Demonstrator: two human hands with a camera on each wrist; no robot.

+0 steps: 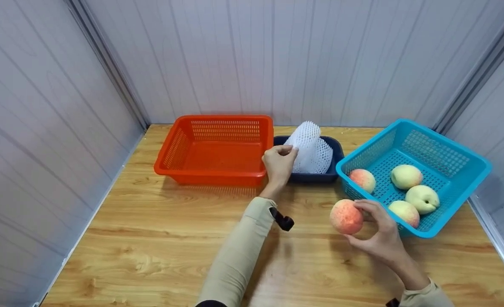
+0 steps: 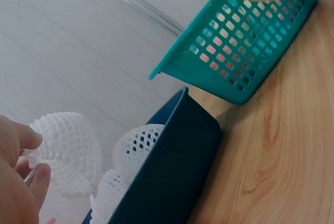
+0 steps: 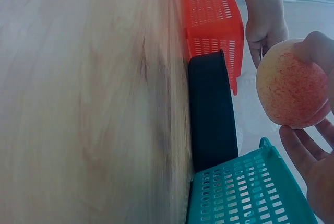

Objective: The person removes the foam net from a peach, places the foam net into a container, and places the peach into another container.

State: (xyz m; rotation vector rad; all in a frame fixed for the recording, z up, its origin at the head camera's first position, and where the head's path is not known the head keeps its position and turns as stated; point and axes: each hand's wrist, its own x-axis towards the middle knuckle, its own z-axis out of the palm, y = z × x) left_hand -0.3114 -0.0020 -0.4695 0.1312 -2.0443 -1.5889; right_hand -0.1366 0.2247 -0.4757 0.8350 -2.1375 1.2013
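Between thumb and fingers, my left hand (image 1: 279, 164) pinches a white foam fruit net (image 1: 305, 138) above the dark blue basket (image 1: 337, 160). Another white foam net (image 1: 322, 157) lies in that basket; the left wrist view shows the held net (image 2: 68, 151) raised beside it. My right hand (image 1: 382, 236) grips a pinkish-red peach (image 1: 346, 216) by its side, over the table just in front of the blue basket (image 1: 476, 175). In the right wrist view the peach (image 3: 292, 85) hides part of the left hand's fingers.
Several peaches (image 1: 406, 177) lie in the blue basket at the right. An orange-red basket (image 1: 213, 175) stands at the left, against the dark blue one. All sit on a wooden table (image 1: 149, 238) with panelled walls (image 1: 252, 64) behind and at both sides.
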